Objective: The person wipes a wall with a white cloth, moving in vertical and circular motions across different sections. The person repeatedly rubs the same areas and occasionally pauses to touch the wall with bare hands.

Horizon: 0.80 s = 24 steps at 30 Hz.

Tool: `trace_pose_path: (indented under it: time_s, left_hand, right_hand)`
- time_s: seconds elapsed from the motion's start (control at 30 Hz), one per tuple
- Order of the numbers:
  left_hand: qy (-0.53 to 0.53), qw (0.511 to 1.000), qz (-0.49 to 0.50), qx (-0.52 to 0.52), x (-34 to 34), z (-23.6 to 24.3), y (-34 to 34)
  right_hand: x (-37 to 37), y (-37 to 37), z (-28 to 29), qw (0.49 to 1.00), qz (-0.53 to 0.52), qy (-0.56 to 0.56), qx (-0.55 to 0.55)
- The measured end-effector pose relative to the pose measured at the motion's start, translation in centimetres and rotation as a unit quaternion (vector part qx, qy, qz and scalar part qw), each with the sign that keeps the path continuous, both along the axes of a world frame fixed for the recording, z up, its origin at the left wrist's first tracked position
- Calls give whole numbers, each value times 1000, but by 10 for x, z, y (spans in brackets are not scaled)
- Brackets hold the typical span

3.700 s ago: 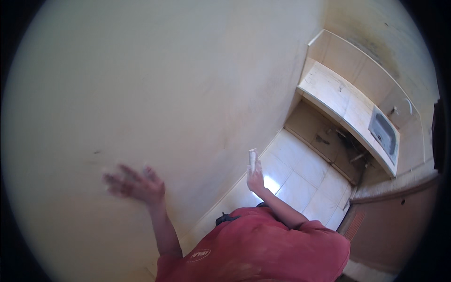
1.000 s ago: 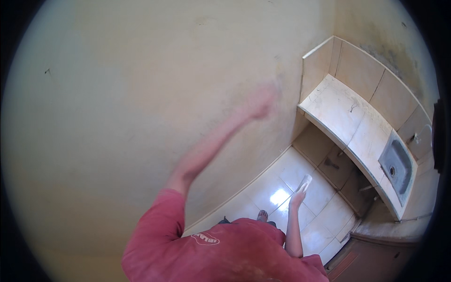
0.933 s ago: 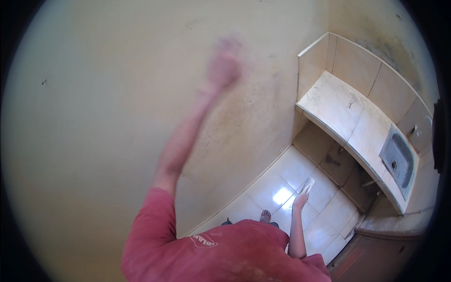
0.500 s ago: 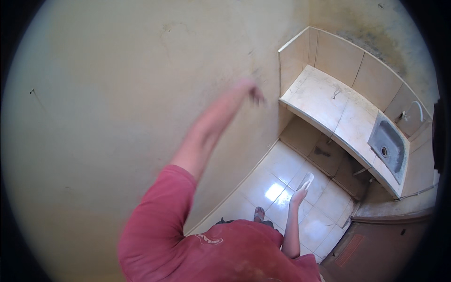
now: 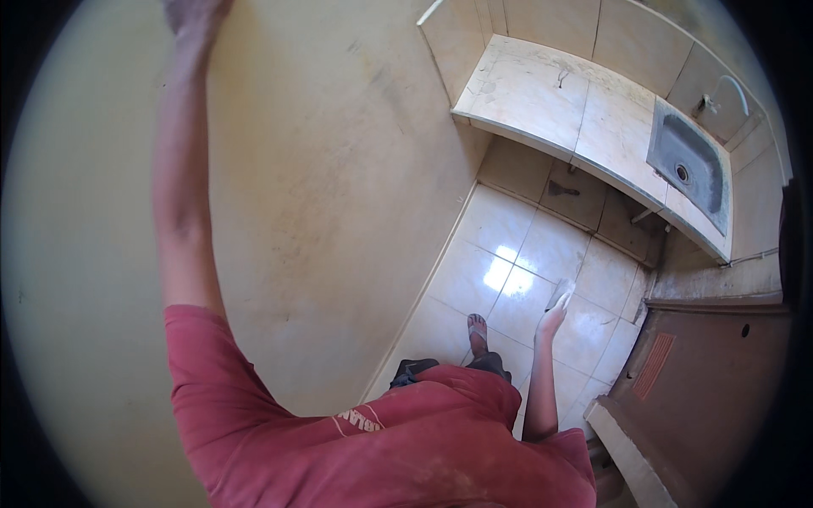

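My left arm reaches up along the beige wall (image 5: 339, 254). My left hand (image 5: 196, 13) is at the wall near the upper edge of the view. Its fingers are cut off by that edge, so what it holds, if anything, is hidden. Low on my right side, my right hand (image 5: 552, 322) is closed around a flat, pale, narrow piece (image 5: 561, 293) that sticks out past the fingers over the tiled floor. Its exact kind cannot be made out. Dark smudges mark the wall between my left arm and the counter.
A tiled counter (image 5: 542, 97) with a grey sink (image 5: 688, 165) and a white tap (image 5: 707, 103) curves along the right. Beneath it lies a dark putty knife (image 5: 563, 189). A brown door (image 5: 694, 372) is at the lower right. My sandalled foot (image 5: 478, 332) stands on glossy tiles.
My left hand has swung up and to the left across the wall, to the view's upper edge. My right hand still holds the pale piece. The view has shifted, with the counter higher.
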State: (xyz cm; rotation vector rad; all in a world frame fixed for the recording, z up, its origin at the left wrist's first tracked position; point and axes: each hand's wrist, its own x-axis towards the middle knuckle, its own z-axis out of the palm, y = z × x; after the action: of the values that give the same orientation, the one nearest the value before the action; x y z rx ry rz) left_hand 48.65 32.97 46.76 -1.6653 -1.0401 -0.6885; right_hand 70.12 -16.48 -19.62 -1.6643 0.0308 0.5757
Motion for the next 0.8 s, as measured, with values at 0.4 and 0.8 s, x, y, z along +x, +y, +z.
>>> trace_pose_path:
  time_s: [0.4,0.8]
  left_hand:
    - [161,796,-158,-562,95,-408,55]
    - [87,987,58,-124,68,-85,82]
  right_hand:
    - [18,2,-17,999,-44,23,0]
    - [17,7,-45,999,-51,-10,-13]
